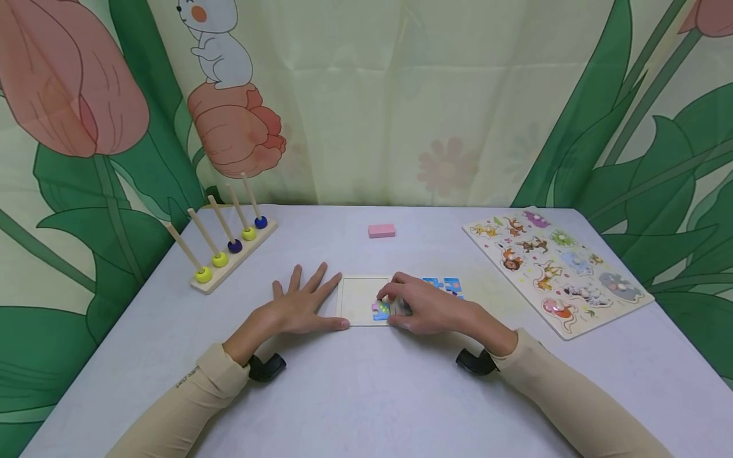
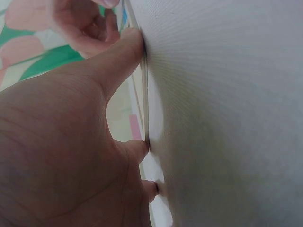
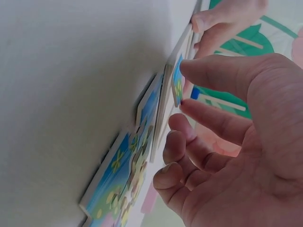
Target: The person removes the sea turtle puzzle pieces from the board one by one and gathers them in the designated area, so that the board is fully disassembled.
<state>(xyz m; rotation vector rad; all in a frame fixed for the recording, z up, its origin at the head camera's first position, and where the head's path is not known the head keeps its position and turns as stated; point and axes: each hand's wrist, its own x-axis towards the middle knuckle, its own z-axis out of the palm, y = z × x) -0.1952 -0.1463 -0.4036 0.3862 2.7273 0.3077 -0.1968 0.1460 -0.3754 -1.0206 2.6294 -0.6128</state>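
Observation:
A shallow wooden puzzle tray (image 1: 357, 296) lies on the table between the hands. My left hand (image 1: 299, 309) is spread flat beside it, with the thumb and a fingertip touching its left edge. My right hand (image 1: 431, 305) reaches over the tray's right side. Its thumb and index finger pinch a blue puzzle piece (image 3: 178, 81) with green and yellow marks, at the tray's lower right part; the other fingers are bent and hold nothing. More loose puzzle pieces (image 3: 111, 172) lie right of the tray, partly hidden behind the right hand in the head view.
A pink block (image 1: 381, 231) sits behind the tray. On the left stands a wooden peg rack (image 1: 233, 257) with yellow and dark blue beads. An animal puzzle board (image 1: 558, 273) lies at the right. A printed curtain (image 1: 389, 114) hangs behind the table.

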